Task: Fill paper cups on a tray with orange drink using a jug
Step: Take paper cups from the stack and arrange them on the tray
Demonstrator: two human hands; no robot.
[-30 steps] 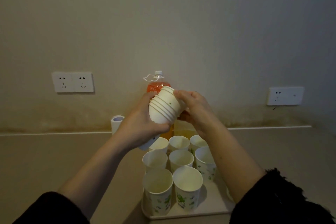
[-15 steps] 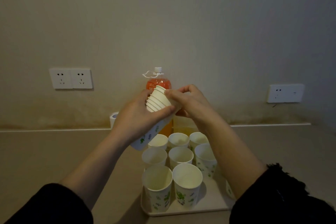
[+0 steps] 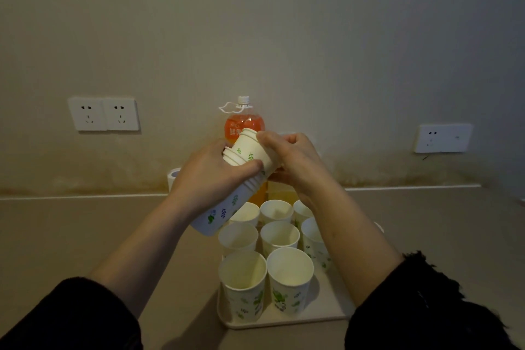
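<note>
Above a pale tray (image 3: 335, 314) on a beige counter (image 3: 85, 236), a person in black sleeves holds a nested stack of paper cups (image 3: 224, 207) at a slant. Their left hand (image 3: 210, 179) wraps around the stack's middle, fingers curled firmly. Their right hand (image 3: 295, 162) pinches the endmost cup (image 3: 251, 148), thumb on top and fingers beneath. That cup sits partly free of the stack, its base pointing up towards the wall.

On the tray stand empty cups (image 3: 289, 273) in three close rows. They are white with small green leaf prints, with rolled rims and walls tapering to narrow bases. Behind the hands, against the wall, stands a clear plastic bottle of orange drink (image 3: 244, 122) with a white cap. A pale yellow translucent shape (image 3: 281, 193) below the hands may be the jug, but too much is hidden to tell.

These cups look very light and thin-walled, so a tight squeeze would likely dent them, and nested ones probably cling together. The ringed base and rolled rim are likely the stiffest places to grip. Empty, they would probably tip at a nudge. Paired wall sockets (image 3: 103, 114) sit at the left, and a single socket plate (image 3: 443, 138) at the right.
</note>
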